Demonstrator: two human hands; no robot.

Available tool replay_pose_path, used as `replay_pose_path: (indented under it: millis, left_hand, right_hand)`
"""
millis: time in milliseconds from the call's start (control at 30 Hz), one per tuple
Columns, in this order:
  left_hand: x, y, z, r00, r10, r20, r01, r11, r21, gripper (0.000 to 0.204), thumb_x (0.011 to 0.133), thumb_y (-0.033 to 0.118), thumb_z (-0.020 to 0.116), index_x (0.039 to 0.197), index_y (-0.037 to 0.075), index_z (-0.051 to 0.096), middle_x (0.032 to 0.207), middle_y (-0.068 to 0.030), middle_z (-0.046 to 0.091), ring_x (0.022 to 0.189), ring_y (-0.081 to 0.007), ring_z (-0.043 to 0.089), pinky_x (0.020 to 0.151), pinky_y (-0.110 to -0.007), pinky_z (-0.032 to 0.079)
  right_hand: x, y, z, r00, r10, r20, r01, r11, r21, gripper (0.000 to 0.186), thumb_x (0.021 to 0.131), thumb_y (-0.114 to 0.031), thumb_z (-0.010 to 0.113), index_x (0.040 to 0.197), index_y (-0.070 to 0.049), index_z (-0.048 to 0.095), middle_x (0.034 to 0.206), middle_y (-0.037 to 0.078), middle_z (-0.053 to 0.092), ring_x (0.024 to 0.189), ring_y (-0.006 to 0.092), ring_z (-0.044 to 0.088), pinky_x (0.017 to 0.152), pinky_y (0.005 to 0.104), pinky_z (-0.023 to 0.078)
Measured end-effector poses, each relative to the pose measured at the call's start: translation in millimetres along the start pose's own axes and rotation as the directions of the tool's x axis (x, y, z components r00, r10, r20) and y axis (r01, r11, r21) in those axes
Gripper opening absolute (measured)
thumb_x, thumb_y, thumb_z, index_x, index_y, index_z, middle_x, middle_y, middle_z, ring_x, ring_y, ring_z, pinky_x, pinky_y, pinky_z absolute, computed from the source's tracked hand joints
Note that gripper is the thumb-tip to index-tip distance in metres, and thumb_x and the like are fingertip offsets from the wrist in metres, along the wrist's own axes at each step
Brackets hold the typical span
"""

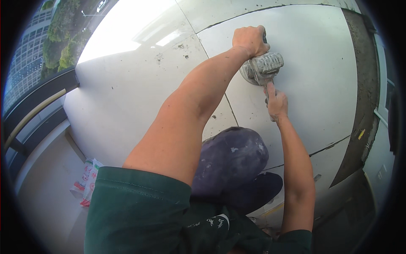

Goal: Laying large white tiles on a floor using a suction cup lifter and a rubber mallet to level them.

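A dusty, grey-smeared power tool [263, 67] with a round base sits on a large white floor tile [321, 80]. My left hand [249, 41] is closed on its dark upper handle, my arm stretched out across the picture. Below the tool's head, my right hand [276, 103] is wrapped round the tool's lower handle. The underside of the round base is hidden against the tile.
My dust-marked knee [232, 161] rests on the tiles. A dark unfinished strip [357, 55] with a yellow bit runs along the right wall. A railing [36, 112] and window stand at left, a printed bag [84, 182] below them.
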State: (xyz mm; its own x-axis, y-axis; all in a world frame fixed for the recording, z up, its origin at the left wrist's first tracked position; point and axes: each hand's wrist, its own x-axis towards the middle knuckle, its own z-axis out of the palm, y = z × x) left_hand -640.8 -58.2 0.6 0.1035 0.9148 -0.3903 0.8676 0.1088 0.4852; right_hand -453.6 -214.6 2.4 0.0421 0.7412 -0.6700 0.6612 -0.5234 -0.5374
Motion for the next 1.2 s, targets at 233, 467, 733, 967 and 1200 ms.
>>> replay_pose_path:
  millis: [233, 467, 733, 967, 1200]
  left_hand:
    - [2.3, 5.0, -3.7, 0.998, -0.009, 0.063, 0.010, 1.000, -0.012, 0.040, 0.077, 0.039, 0.068, 0.110, 0.016, 0.069, 0.096, -0.0091, 0.075, 0.093, -0.0287, 0.071, 0.083, -0.039, 0.054]
    - [0.3, 3.6, -6.1, 0.997, -0.004, 0.072, 0.007, 0.999, -0.037, 0.040, 0.077, 0.039, 0.068, 0.109, 0.015, 0.069, 0.096, -0.0099, 0.075, 0.092, -0.0295, 0.071, 0.083, -0.040, 0.054]
    - [3.2, 1.2, -5.0, 0.996, 0.006, 0.094, -0.004, 1.000, -0.019, 0.040, 0.078, 0.038, 0.068, 0.110, 0.015, 0.068, 0.097, -0.0085, 0.075, 0.093, -0.0282, 0.071, 0.083, -0.040, 0.054]
    - [2.5, 2.3, -5.9, 0.995, 0.015, 0.100, -0.013, 1.000, -0.017, 0.040, 0.079, 0.039, 0.068, 0.111, 0.015, 0.068, 0.099, -0.0090, 0.075, 0.094, -0.0286, 0.071, 0.084, -0.040, 0.054]
    - [2.0, 4.9, -7.1, 0.996, 0.002, 0.094, -0.002, 1.000, -0.001, 0.040, 0.079, 0.040, 0.067, 0.111, 0.015, 0.068, 0.098, -0.0102, 0.075, 0.094, -0.0297, 0.071, 0.085, -0.041, 0.053]
  right_hand:
    - [-1.8, -8.1, -4.0, 0.999, 0.014, -0.034, -0.017, 0.995, -0.102, 0.070, 0.096, -0.067, 0.041, 0.090, -0.008, 0.077, 0.076, 0.020, 0.069, 0.083, 0.0425, 0.068, 0.076, 0.0472, 0.050]
    - [0.5, -1.5, -0.6, 0.999, 0.000, -0.041, -0.006, 0.991, -0.134, 0.066, 0.096, -0.065, 0.044, 0.088, -0.009, 0.076, 0.077, 0.020, 0.070, 0.083, 0.0424, 0.068, 0.076, 0.0478, 0.050]
    - [-2.1, -5.5, -1.7, 1.000, 0.012, -0.021, -0.014, 0.994, -0.111, 0.064, 0.096, -0.065, 0.045, 0.087, -0.009, 0.075, 0.076, 0.019, 0.069, 0.081, 0.0426, 0.067, 0.074, 0.0485, 0.050]
    - [0.6, -1.7, 0.0, 0.999, 0.016, -0.038, -0.021, 0.991, -0.135, 0.064, 0.096, -0.064, 0.045, 0.086, -0.009, 0.075, 0.077, 0.019, 0.069, 0.082, 0.0428, 0.067, 0.075, 0.0484, 0.050]
    - [0.1, -1.1, -0.8, 0.999, -0.023, -0.040, 0.019, 0.995, -0.093, 0.066, 0.095, -0.066, 0.046, 0.086, -0.007, 0.074, 0.077, 0.021, 0.069, 0.081, 0.0430, 0.067, 0.074, 0.0480, 0.050]
